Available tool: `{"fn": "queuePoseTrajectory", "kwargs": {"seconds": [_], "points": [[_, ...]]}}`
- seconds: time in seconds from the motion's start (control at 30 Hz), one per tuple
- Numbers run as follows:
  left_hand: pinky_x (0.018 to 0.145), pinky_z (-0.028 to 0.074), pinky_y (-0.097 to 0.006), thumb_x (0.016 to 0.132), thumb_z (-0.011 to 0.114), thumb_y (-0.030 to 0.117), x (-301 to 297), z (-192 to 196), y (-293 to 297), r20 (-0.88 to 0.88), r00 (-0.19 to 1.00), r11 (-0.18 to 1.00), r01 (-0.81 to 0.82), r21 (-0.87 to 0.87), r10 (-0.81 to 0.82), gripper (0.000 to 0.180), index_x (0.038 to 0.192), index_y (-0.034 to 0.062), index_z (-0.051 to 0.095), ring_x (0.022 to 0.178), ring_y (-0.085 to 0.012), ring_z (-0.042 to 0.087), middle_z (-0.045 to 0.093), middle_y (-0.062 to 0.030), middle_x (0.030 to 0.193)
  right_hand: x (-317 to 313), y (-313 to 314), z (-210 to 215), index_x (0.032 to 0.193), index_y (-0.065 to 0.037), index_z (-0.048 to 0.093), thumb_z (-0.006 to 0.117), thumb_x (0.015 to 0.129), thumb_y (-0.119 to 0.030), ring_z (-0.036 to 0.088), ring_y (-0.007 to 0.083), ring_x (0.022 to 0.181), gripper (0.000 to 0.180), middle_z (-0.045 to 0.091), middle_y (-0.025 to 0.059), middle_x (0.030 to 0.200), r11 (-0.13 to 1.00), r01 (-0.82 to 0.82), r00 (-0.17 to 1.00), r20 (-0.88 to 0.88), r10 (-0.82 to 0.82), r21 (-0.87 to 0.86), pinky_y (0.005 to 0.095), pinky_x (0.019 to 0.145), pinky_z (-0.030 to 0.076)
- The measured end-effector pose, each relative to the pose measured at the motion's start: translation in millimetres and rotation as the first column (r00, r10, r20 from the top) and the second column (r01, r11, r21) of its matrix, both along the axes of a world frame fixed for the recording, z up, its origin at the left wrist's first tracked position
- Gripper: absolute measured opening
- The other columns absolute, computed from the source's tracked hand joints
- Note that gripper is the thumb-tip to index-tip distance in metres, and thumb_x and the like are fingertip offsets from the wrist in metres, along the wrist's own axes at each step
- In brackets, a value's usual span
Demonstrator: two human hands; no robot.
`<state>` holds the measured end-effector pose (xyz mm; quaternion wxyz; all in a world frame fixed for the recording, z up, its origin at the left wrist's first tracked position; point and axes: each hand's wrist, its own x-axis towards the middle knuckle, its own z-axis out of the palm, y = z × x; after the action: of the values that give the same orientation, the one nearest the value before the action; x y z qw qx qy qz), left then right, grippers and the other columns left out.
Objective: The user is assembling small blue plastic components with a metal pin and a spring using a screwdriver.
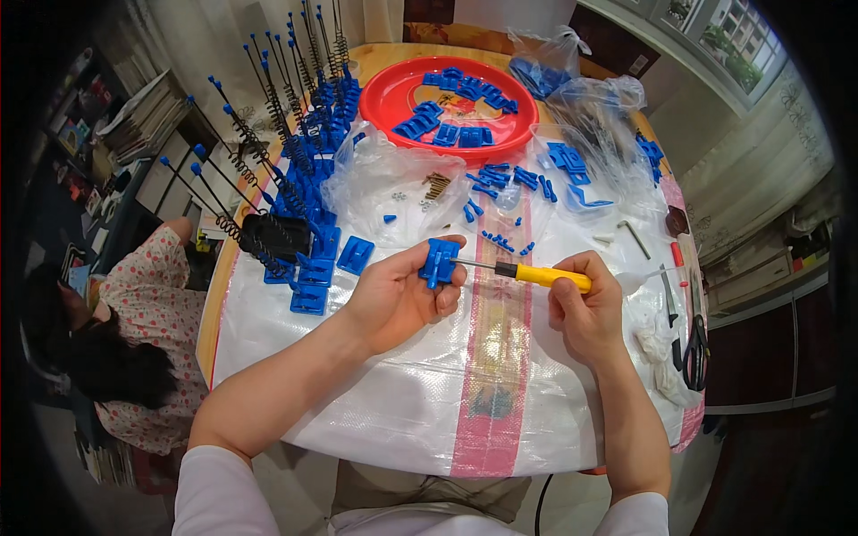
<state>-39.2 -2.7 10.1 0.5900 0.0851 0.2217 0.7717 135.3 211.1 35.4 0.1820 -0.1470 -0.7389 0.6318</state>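
Note:
Over the middle of the table, my left hand (399, 299) is closed around a small blue plastic part (439, 264) with a flat plate and a raised piece. My right hand (585, 304) grips the yellow handle of a screwdriver (550, 276). Its metal shaft points left, and the tip meets the right side of the blue part; whether it sits in a screw is too small to tell. Left of my left hand, a loose blue base piece (356, 255) lies on the sheet. Beyond my hands are brass-coloured screws (436, 186) on clear plastic and several tiny blue caps (506, 241).
Blue bases with upright black springs and rods (299, 170) crowd the left edge. A red tray (375, 116) of blue parts stands at the back, beside plastic bags (599, 107). Scissors (695, 353) and a hex key (635, 239) lie right. A person (147, 330) is at the left.

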Motion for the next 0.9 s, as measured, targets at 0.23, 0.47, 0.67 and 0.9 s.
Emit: {"fn": "queuePoseTrajectory", "kwargs": {"seconds": [0.23,0.47,0.67,0.9], "points": [[0.076,0.048,-0.033,0.108,0.038,0.029,1.3,-0.5,0.1,-0.03,0.999,1.0,0.021,-0.008,-0.021,0.043,0.144,0.0056,0.041,0.081,-0.0201,0.058,0.065,-0.0121,0.104,-2.0,9.3,-7.2,0.097,-0.003,0.06,0.059,0.103,-0.019,0.051,0.0054,0.067,0.017,0.056,-0.0008,0.074,0.965,0.092,0.991,-0.112,-0.066,0.245,0.0227,0.06,0.041],[0.077,0.048,-0.033,0.108,0.038,0.03,0.3,-1.6,0.6,-0.012,1.0,1.0,-0.011,0.023,0.011,0.043,0.143,0.006,0.042,0.082,-0.0202,0.059,0.065,-0.0127,0.104,-5.6,-8.6,-0.3,0.096,-0.002,0.061,0.066,0.097,-0.016,0.052,0.0064,0.073,0.015,0.059,-0.001,0.079,0.981,0.128,0.984,-0.141,-0.108,0.145,0.0243,0.066,0.042],[0.076,0.048,-0.032,0.108,0.039,0.029,1.0,-0.9,1.7,-0.024,1.0,1.0,-0.003,0.019,0.004,0.042,0.143,0.0056,0.042,0.081,-0.0201,0.059,0.065,-0.0125,0.104,6.3,20.0,-19.4,0.097,-0.002,0.062,0.066,0.099,-0.021,0.053,0.0062,0.076,0.02,0.061,-0.0015,0.079,0.979,0.066,0.998,-0.002,-0.067,0.195,0.0239,0.069,0.043],[0.076,0.048,-0.033,0.108,0.039,0.03,0.9,-0.8,0.5,-0.039,0.999,1.0,-0.008,-0.004,0.008,0.043,0.143,0.0058,0.041,0.081,-0.0197,0.06,0.065,-0.0119,0.105,-4.5,-0.7,-7.2,0.115,-0.002,0.06,0.065,0.098,-0.013,0.052,0.0077,0.088,0.02,0.058,0.0013,0.099,0.988,0.08,0.985,-0.16,-0.059,0.13,0.0236,0.079,0.043]]}}
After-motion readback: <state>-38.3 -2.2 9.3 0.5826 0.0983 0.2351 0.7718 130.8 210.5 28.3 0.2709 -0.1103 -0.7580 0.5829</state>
